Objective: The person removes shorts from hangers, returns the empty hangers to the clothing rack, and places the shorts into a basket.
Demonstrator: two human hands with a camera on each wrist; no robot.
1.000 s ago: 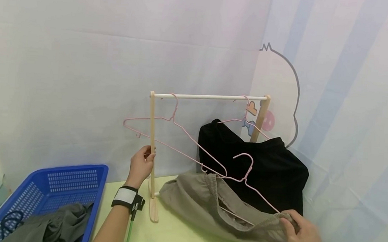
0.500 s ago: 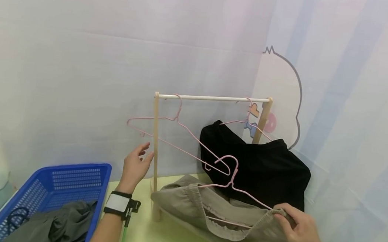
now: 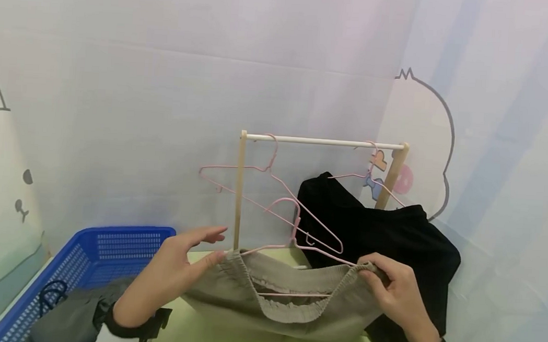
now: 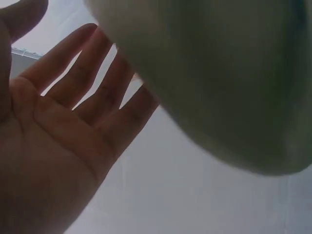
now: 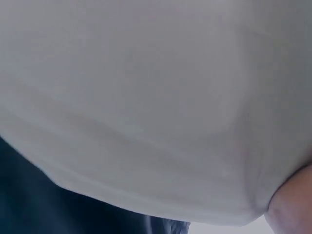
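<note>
Grey-green elastic-waist pants (image 3: 293,313) are stretched over a pink wire hanger (image 3: 295,230), whose hook stands up above the waistband. My right hand (image 3: 396,291) pinches the waistband and hanger end at the right corner in the head view. At the left corner my left hand (image 3: 174,267) has its fingers extended and spread, the thumb right at the waistband. In the left wrist view the open palm (image 4: 58,141) faces the hanging cloth (image 4: 209,78). Cloth fills most of the right wrist view, with a bit of my right hand (image 5: 295,204) at its edge.
Behind the pants stands a small wooden rack (image 3: 240,190) with a white rod (image 3: 323,141). A bare pink hanger (image 3: 236,167) and a hanger with black pants (image 3: 373,234) hang from it. A blue basket (image 3: 134,230) at left holds dark grey clothing (image 3: 72,310).
The left hand has let go of the rack post and moved down to the pants' left corner. The right hand has shifted left with the pants and hanger, which now sit more level.
</note>
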